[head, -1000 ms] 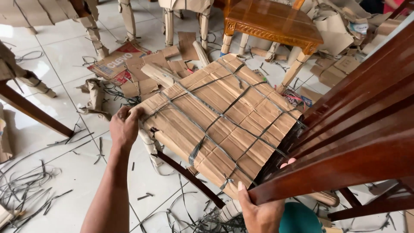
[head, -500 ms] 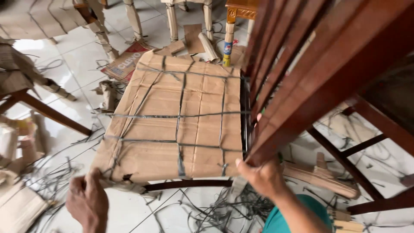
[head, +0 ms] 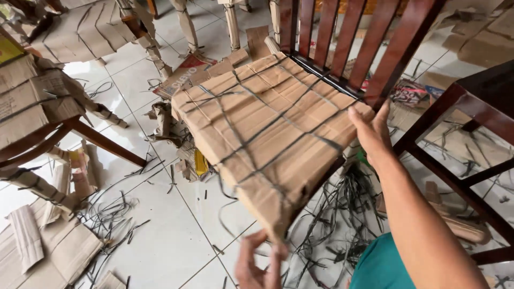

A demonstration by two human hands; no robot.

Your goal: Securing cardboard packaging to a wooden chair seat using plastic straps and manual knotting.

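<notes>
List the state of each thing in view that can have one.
Chair seat: wrapped in cardboard, strapped, tilted.
Chair back: bare wood, unwrapped.
Left hand: fingers pinching the seat's near corner.
Right hand: open, against the seat's far edge.
Strap offcuts: cut, loose on the floor.
Left-side chair: cardboard-wrapped.

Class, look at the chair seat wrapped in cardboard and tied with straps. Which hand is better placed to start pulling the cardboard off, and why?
Probably the left hand: its fingers pinch the near corner of the cardboard. The right hand lies open at the far edge beside the chair back, gripping nothing.
</notes>
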